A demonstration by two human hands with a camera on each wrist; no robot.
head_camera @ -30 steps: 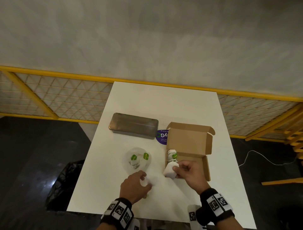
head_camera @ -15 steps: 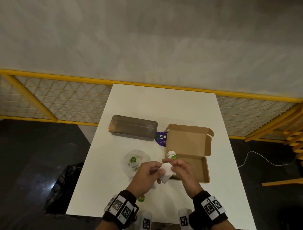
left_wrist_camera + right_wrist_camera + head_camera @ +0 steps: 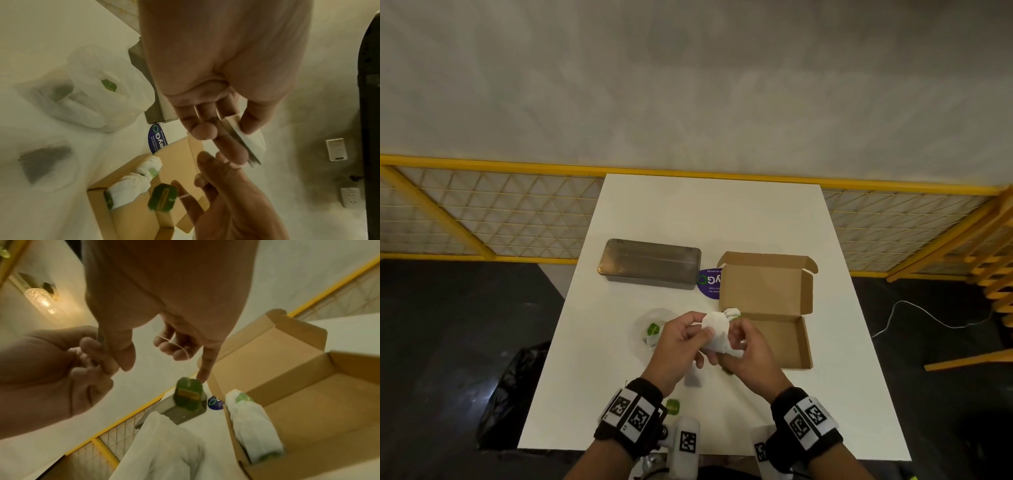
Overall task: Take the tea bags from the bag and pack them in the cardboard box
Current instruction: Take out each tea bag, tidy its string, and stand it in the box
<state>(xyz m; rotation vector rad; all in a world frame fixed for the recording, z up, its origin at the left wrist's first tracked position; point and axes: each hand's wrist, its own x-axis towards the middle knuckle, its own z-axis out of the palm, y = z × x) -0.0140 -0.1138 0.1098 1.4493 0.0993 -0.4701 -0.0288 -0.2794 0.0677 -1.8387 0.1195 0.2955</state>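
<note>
Both hands hold one white tea bag [image 3: 716, 329] above the table, just left of the open cardboard box [image 3: 784, 337]. My left hand [image 3: 705, 331] pinches the tea bag's [image 3: 249, 142] flat body between thumb and fingers. My right hand [image 3: 736, 337] has the bag's string looped over its curled fingers [image 3: 174, 352], and the green tag [image 3: 188, 394] dangles below. Wrapped tea bags [image 3: 131, 183] lie along the box's left wall. The clear plastic bag [image 3: 654, 330] with more tea bags sits left of my hands.
A grey metal tin [image 3: 650, 263] lies behind the plastic bag, with a purple sticker [image 3: 709, 282] beside it. A loose tea bag [image 3: 45, 160] and a green tag [image 3: 673, 406] lie on the white table [image 3: 722, 212] near its front edge. A yellow mesh fence [image 3: 482, 212] stands behind.
My left hand left the table and joined the right one on the tea bag. Both hands have lifted the bag slightly, and the string now hangs from my right fingers.
</note>
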